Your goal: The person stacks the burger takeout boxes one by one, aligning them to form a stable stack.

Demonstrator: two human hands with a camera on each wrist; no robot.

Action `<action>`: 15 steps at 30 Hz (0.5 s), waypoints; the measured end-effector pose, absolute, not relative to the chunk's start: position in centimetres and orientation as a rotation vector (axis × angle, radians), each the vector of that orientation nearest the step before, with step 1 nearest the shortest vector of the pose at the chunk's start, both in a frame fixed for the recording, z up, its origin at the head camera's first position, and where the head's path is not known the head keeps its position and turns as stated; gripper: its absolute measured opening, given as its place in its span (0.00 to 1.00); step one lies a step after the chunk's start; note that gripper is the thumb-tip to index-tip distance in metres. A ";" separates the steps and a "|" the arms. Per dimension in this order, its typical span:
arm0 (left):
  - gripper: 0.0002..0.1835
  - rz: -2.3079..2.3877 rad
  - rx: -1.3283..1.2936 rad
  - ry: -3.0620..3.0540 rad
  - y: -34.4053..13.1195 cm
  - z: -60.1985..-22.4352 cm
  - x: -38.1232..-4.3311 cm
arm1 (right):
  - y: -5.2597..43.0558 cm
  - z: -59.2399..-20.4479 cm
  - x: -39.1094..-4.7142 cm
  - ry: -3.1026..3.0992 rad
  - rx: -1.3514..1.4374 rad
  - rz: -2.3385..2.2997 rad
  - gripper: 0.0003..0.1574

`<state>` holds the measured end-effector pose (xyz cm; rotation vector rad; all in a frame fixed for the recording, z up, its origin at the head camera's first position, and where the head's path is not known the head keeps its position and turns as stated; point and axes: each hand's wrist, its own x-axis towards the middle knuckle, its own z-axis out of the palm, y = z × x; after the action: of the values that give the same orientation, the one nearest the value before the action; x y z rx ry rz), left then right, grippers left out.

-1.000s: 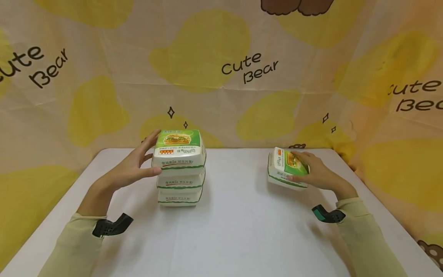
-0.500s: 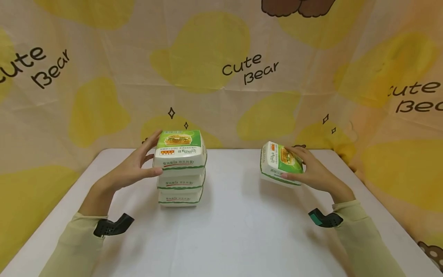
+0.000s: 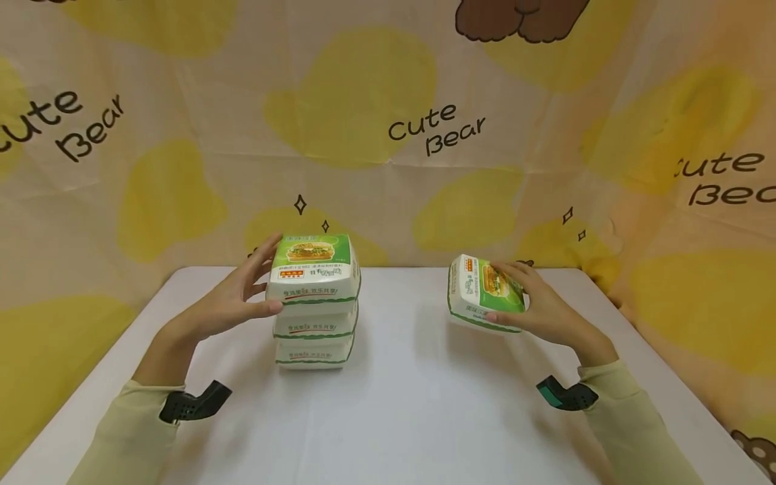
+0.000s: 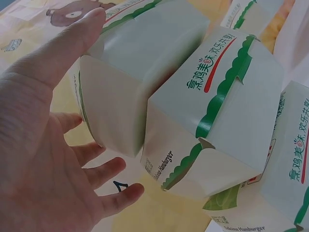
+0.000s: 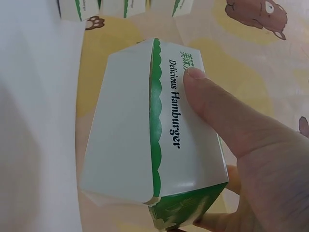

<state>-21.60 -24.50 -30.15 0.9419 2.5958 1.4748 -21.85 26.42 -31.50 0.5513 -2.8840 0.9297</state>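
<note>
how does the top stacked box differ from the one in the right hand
The top box rests on two lower boxes; the held box sits tilted in the right hand. In the head view, the top box's print reads upright; the held box's is sideways. Both are white and green cartons.

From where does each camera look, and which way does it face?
Head: on the head, facing forward and down at the box stack and single box; left hand, right hand, sleeves show.
Left wrist: worn there, facing the box stack; left hand shows.
Right wrist: worn there, facing the single box; right hand shows.
Shared, head and right wrist: single box, box stack.
</note>
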 end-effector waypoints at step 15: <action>0.57 1.473 0.930 2.595 -24.4 -30.0 -21.6 | 24.8 -29.7 -21.7 -2.761 0.662 0.991 0.58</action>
<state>-21.60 -24.37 -30.03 0.9304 2.5950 1.4727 -21.69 24.77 -29.73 0.6622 -2.7607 0.9912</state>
